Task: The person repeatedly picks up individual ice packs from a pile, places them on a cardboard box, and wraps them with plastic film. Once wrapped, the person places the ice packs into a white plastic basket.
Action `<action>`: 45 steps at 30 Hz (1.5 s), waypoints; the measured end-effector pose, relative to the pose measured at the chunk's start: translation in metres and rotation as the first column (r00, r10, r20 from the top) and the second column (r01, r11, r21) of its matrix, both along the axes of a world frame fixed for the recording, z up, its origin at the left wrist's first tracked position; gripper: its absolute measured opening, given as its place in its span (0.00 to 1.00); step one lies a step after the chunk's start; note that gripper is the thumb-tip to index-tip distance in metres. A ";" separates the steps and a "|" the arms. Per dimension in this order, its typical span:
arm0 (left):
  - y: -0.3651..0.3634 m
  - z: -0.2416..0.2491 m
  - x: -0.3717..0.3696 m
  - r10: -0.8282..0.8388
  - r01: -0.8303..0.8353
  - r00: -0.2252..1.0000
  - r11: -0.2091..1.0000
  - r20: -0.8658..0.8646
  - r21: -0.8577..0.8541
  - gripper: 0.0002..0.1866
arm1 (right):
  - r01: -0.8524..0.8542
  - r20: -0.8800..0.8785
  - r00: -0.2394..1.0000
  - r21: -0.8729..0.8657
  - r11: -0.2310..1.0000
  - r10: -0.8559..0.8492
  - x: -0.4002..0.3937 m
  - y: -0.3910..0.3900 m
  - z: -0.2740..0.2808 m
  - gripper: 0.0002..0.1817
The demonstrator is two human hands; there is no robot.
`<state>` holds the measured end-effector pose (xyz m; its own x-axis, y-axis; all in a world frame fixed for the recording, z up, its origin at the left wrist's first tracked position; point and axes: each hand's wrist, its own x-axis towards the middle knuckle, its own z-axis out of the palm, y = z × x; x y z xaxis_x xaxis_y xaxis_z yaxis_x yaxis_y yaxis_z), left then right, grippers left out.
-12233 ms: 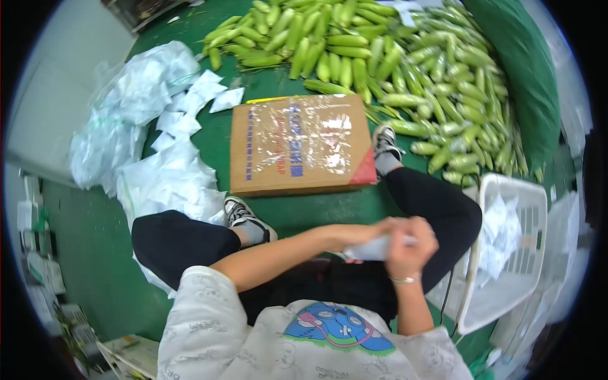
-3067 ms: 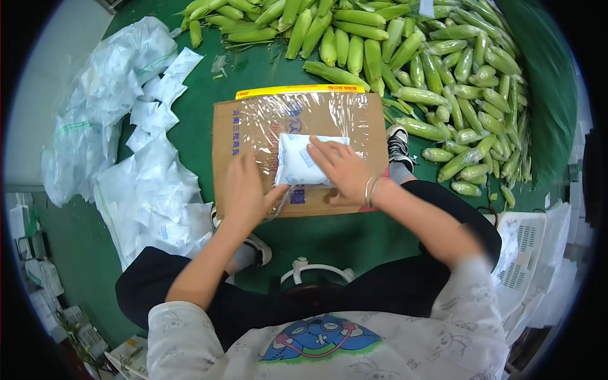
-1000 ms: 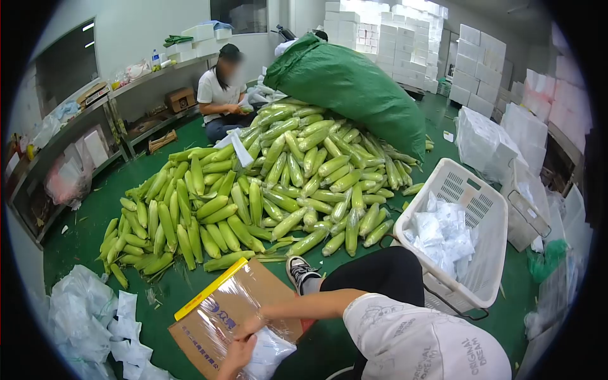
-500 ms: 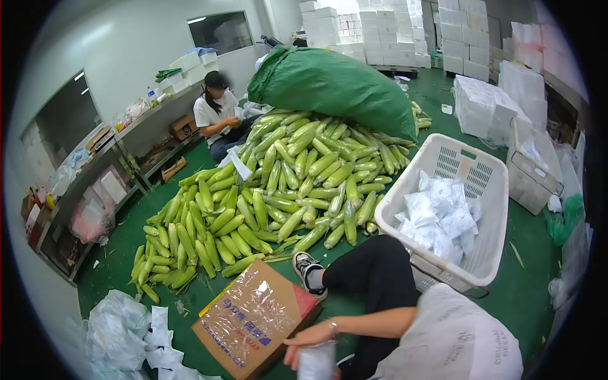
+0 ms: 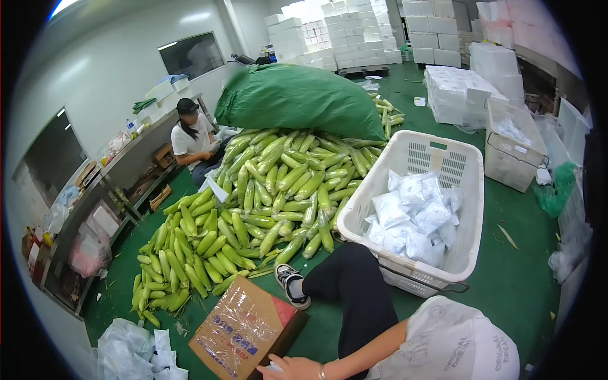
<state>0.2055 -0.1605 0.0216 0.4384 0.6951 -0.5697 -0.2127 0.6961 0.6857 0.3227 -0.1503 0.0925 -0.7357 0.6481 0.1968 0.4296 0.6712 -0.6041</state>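
My right hand (image 5: 290,368) is at the bottom edge, by the near right side of a cardboard box (image 5: 239,329) wrapped in clear film. Its fingers are closed on a small white packet (image 5: 273,366), mostly cut off by the frame. My left hand is out of view. Beyond the box lies a large heap of green corn cobs (image 5: 266,190), many in clear wrap. A white plastic crate (image 5: 472,209) to the right holds several white packets (image 5: 411,209).
A co-worker (image 5: 193,139) sits behind the heap on the left. A big green sack (image 5: 304,98) lies on the corn. White plastic bags (image 5: 125,348) are at the lower left, shelves (image 5: 142,142) along the left wall, and foam boxes (image 5: 465,92) at the back right.
The view has shifted, and the heap and crate appear further left. My right hand has moved lower and left, towards the box's near edge; the white packet now shows less.
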 end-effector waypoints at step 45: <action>0.195 -0.020 -0.231 0.944 -0.320 0.274 0.271 -0.185 0.908 0.16 | 0.846 -0.455 0.226 -0.347 0.405 -0.861 0.330 0.264 0.044 0.30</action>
